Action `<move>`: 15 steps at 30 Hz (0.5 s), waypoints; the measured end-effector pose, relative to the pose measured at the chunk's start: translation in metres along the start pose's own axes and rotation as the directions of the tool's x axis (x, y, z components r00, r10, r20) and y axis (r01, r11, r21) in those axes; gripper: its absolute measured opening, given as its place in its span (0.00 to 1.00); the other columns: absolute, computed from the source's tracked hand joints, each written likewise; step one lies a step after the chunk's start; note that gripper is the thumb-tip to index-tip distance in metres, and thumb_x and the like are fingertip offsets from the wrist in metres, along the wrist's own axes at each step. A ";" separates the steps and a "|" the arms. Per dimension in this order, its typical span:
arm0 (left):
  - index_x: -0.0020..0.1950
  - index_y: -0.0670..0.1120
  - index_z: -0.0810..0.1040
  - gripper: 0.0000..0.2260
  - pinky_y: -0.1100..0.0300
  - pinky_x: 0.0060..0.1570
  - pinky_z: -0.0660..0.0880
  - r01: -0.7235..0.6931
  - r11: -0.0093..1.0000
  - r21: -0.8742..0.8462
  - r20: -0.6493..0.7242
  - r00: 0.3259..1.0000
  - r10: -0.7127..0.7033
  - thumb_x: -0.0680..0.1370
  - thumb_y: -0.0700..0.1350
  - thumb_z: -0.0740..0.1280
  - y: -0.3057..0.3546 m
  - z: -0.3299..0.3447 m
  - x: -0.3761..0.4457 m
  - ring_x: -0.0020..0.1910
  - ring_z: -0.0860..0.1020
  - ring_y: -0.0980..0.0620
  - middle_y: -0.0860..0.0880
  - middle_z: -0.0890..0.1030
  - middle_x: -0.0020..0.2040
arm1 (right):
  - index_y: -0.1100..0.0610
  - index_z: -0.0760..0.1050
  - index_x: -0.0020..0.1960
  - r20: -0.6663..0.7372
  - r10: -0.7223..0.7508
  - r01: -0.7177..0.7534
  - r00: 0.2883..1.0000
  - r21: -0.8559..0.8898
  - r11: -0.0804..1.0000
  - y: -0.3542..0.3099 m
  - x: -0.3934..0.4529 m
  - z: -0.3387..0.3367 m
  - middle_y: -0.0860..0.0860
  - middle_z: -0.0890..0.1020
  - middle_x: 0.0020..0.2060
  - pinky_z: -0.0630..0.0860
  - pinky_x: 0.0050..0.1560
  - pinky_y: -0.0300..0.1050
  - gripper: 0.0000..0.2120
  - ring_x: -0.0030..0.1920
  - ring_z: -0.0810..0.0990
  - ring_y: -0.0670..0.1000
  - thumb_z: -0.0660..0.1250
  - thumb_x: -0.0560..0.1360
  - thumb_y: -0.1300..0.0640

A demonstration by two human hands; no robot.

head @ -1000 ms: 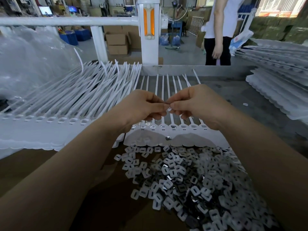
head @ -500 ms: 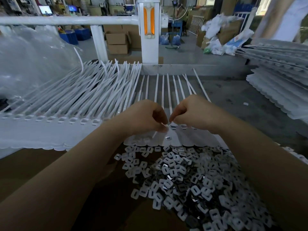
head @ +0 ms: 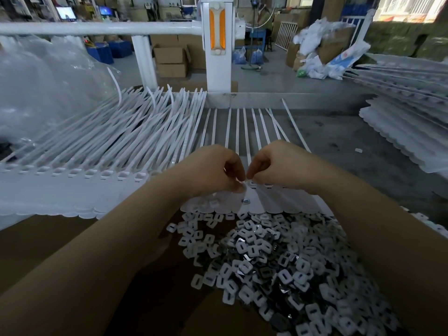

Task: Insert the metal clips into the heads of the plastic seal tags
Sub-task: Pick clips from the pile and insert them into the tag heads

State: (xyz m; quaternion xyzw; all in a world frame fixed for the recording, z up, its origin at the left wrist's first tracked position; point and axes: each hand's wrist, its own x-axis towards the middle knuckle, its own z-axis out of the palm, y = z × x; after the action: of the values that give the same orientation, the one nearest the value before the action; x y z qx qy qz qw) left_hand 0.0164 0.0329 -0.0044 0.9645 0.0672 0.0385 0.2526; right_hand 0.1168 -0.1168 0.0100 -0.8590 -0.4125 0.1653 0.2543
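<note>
Over the seal tags [head: 264, 187] | left hand [head: 213, 170] and right hand [head: 278, 163] pinch one small clip [head: 246, 182] at tag head | risk: tilted clip jams or drops into clip pile [head: 278, 263]

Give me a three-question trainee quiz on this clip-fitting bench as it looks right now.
1. True or false: both hands work at the tag heads of the strip in front.
2. Where does the pile of clips lie? A. nearer the worker than the strip B. behind the white post
3. Which side holds the big batch of tags?

Key: 1 true: the left hand and right hand meet there. 2 A. 3 The worker's left.
</note>
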 end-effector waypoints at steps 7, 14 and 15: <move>0.51 0.59 0.80 0.10 0.65 0.42 0.73 -0.050 0.996 0.076 0.015 0.999 0.049 0.72 0.51 0.75 0.000 -0.001 -0.002 0.43 0.77 0.62 0.58 0.79 0.43 | 0.48 0.80 0.42 -0.009 0.060 -0.059 0.998 0.057 0.997 0.004 0.003 0.003 0.46 0.83 0.38 0.74 0.31 0.37 0.07 0.34 0.80 0.42 0.71 0.73 0.60; 0.61 0.60 0.78 0.13 0.57 0.52 0.75 -0.126 0.953 0.277 0.103 0.990 0.101 0.77 0.50 0.70 0.013 -0.004 -0.006 0.46 0.74 0.58 0.56 0.75 0.50 | 0.52 0.78 0.45 0.004 0.142 -0.139 0.990 0.215 0.967 0.008 0.006 0.000 0.52 0.84 0.37 0.73 0.31 0.40 0.09 0.28 0.76 0.44 0.62 0.79 0.63; 0.62 0.60 0.77 0.13 0.56 0.53 0.74 -0.131 0.940 0.316 0.114 0.988 0.100 0.78 0.50 0.69 0.016 -0.004 -0.006 0.47 0.74 0.57 0.56 0.74 0.50 | 0.53 0.78 0.46 0.008 0.143 -0.141 0.990 0.216 0.966 0.008 0.006 0.000 0.52 0.84 0.37 0.72 0.31 0.40 0.09 0.29 0.76 0.45 0.62 0.78 0.63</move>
State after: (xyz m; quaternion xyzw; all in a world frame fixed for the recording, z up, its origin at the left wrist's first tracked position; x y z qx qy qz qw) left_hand 0.0118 0.0207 0.0068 0.9957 0.0036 -0.0049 0.0919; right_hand 0.1251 -0.1165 0.0045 -0.8542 -0.3287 0.2238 0.3350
